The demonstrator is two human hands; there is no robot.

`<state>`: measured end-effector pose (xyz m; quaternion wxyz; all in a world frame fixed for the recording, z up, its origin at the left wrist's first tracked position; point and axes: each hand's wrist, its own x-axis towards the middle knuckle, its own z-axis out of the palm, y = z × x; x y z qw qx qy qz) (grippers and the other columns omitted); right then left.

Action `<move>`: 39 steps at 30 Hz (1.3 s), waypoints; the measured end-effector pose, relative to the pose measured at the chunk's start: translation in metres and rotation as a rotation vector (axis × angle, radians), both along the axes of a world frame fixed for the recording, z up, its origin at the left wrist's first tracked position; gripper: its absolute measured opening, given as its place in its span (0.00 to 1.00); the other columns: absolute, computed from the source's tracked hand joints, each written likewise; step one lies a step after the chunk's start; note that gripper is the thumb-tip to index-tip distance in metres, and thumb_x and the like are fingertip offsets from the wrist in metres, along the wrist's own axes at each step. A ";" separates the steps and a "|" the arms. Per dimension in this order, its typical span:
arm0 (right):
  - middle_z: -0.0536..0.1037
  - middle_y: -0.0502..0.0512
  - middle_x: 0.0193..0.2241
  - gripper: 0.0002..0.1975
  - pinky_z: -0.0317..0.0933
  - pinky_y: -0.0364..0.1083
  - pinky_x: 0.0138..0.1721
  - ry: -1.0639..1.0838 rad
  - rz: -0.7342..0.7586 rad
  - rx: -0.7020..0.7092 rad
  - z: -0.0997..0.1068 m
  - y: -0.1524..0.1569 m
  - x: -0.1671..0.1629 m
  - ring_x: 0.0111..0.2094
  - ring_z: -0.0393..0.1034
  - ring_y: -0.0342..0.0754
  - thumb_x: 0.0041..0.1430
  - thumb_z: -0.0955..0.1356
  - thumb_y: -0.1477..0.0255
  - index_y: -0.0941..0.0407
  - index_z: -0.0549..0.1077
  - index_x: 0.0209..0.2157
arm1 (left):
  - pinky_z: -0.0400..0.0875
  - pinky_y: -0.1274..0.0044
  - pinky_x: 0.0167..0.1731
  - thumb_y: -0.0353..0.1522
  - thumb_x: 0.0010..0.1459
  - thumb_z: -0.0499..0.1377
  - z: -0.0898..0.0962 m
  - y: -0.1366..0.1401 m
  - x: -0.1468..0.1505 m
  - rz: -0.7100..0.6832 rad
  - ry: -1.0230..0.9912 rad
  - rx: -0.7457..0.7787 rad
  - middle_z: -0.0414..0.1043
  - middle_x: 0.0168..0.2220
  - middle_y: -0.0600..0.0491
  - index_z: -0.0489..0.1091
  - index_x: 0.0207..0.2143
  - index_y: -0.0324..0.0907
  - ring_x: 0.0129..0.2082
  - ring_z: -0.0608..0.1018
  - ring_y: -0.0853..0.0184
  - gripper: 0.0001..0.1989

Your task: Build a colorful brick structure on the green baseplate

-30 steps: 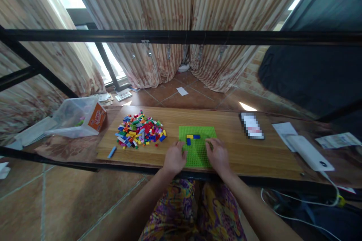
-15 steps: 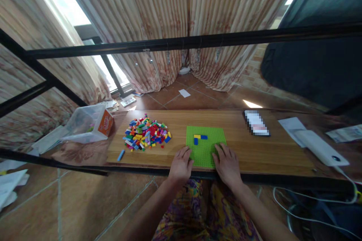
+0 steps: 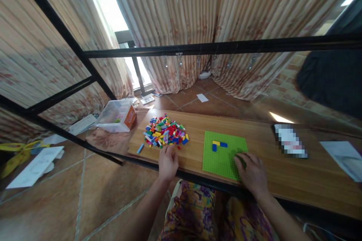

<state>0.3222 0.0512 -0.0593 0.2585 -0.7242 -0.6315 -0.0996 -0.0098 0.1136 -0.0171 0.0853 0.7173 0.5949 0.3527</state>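
A green baseplate (image 3: 210,163) lies on the wooden board, with a yellow brick (image 3: 216,143), a blue brick (image 3: 223,145) to its right and another blue brick (image 3: 214,148) below it. On the plate's right edge rests my right hand (image 3: 251,173), its thumb and fingers apart and holding nothing. My left hand (image 3: 168,163) is at the near edge of a heap of mixed toy bricks (image 3: 166,131). Its fingers are curled close together, and their tips are hidden, so anything in them cannot be made out.
A light-blue brick piece (image 3: 140,148) lies left of the heap. Farther left stands a clear plastic box (image 3: 114,116) with an orange label. At the right of the board (image 3: 271,158) is a phone (image 3: 290,141). A black metal bar (image 3: 198,49) crosses beyond the board.
My left hand has left the baseplate's left edge and moved left to the brick heap, its fingers curling. My right hand stays on the plate's right edge. The view has turned left.
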 end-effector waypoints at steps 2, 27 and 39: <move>0.75 0.62 0.42 0.21 0.59 0.54 0.45 0.010 -0.010 0.038 -0.002 0.004 0.001 0.45 0.66 0.56 0.64 0.59 0.58 0.57 0.76 0.41 | 0.70 0.65 0.49 0.27 0.57 0.55 0.004 0.006 0.007 -0.004 0.034 0.000 0.70 0.44 0.46 0.69 0.48 0.42 0.47 0.72 0.58 0.15; 0.75 0.62 0.41 0.16 0.59 0.53 0.43 -0.020 -0.024 0.037 0.000 0.002 -0.003 0.43 0.65 0.55 0.63 0.60 0.65 0.57 0.75 0.40 | 0.64 0.61 0.49 0.29 0.57 0.56 0.009 0.035 0.041 -0.080 0.300 -0.011 0.69 0.49 0.46 0.72 0.41 0.44 0.47 0.69 0.54 0.10; 0.75 0.64 0.40 0.17 0.59 0.55 0.44 -0.083 0.032 0.072 -0.012 0.003 0.009 0.43 0.67 0.57 0.63 0.59 0.63 0.58 0.75 0.40 | 0.62 0.60 0.56 0.31 0.59 0.52 0.002 0.030 -0.057 0.482 0.054 0.068 0.66 0.53 0.38 0.65 0.53 0.36 0.56 0.68 0.53 0.19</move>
